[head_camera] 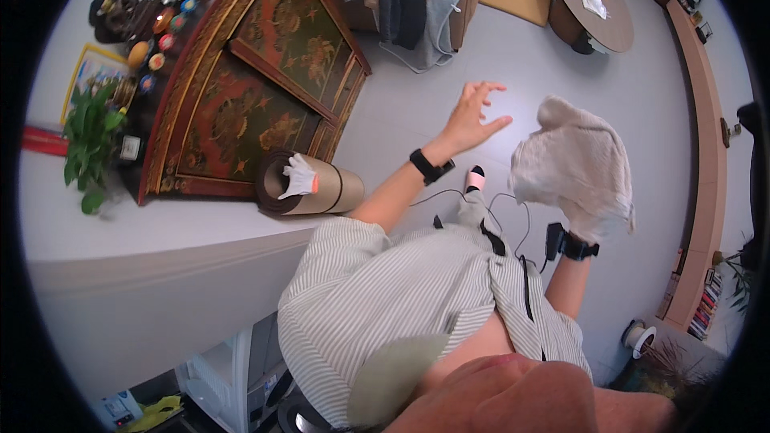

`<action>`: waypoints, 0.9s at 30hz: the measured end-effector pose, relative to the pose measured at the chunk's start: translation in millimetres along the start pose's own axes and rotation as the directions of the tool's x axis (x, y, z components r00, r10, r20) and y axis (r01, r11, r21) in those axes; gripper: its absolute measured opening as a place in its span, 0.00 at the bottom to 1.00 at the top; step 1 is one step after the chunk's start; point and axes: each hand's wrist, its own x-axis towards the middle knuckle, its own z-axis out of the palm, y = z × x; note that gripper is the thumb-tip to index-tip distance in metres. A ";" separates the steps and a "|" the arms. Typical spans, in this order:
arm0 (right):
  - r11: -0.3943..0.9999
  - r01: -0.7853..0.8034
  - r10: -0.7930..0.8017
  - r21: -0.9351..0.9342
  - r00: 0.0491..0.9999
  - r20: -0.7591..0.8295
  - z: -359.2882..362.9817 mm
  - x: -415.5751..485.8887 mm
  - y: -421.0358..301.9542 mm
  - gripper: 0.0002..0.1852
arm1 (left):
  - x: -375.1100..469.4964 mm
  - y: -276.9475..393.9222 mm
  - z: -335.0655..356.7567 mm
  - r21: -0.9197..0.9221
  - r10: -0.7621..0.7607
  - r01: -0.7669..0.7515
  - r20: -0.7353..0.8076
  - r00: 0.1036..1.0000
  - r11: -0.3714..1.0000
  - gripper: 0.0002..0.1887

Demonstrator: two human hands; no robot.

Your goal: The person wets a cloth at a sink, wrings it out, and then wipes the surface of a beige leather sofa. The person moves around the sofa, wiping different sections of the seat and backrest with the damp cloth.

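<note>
My left hand [472, 117] is raised in front of me with its fingers spread and bent, holding nothing. A black band [430, 166] circles that wrist. To the right, a pale beige fabric cloth [574, 162] hangs over my right hand and is held up by it, hiding the fingers. Below the cloth, a black wrist device [571, 243] is strapped on, with a cable leading from it. A gap of floor separates the left fingertips from the cloth.
A painted wooden cabinet [258, 90] stands left, topped with ornaments. Beside it, a rolled mat [349, 189] bears a white glove [299, 177]. Clothes [415, 6] cover a sofa ahead. A round table [607, 24] stands beyond. Thin cables [529, 222] hang near my legs.
</note>
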 end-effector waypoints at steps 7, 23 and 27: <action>0.818 0.343 -0.273 -0.461 0.938 0.214 31.8 204.4 -47.0 0.22 | 201.9 10.5 45.0 -0.423 0.165 -0.149 0.001 0.986 0.894 0.21; 0.951 0.291 -0.296 -0.104 0.955 -0.034 -40.3 638.3 -73.1 0.23 | 553.0 -102.1 188.7 -0.765 0.104 0.476 0.567 0.817 0.435 0.28; 0.913 0.326 -0.356 -0.247 0.930 -0.087 -44.6 732.9 -97.5 0.24 | 664.1 -124.0 196.5 -0.755 0.220 0.425 0.584 0.781 0.499 0.30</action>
